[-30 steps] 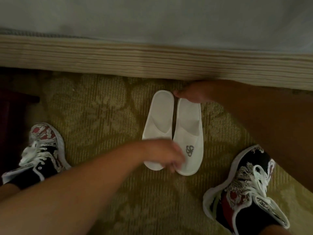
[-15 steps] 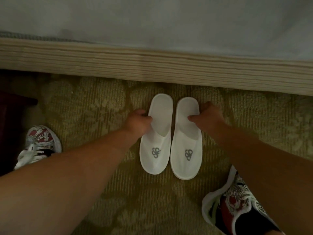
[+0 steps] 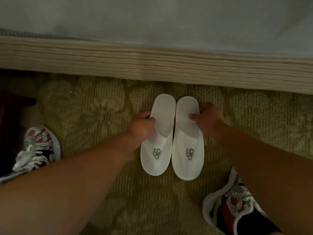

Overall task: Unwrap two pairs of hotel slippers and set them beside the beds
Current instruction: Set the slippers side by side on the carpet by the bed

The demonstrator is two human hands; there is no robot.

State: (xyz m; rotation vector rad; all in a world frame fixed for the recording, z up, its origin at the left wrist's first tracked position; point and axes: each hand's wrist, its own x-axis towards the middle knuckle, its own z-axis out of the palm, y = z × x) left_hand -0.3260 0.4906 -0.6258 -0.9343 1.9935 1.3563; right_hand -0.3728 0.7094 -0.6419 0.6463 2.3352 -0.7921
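White cloth left slipper (image 3: 156, 155) and white cloth right slipper (image 3: 187, 143), grey logo on each, flat and side by side on the olive patterned carpet (image 3: 93, 107), heels near the striped beige bed base (image 3: 152, 65). Left hand (image 3: 141, 128) pinching the left one's outer edge, right hand (image 3: 208, 117) same deal on the right one.

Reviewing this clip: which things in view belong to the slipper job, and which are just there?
Job in hand:
left slipper, pinched by the left hand
right slipper, pinched by the right hand
bed, just beyond the slippers' heels

Just there:
left sneaker
right sneaker
dark furniture at far left
carpet
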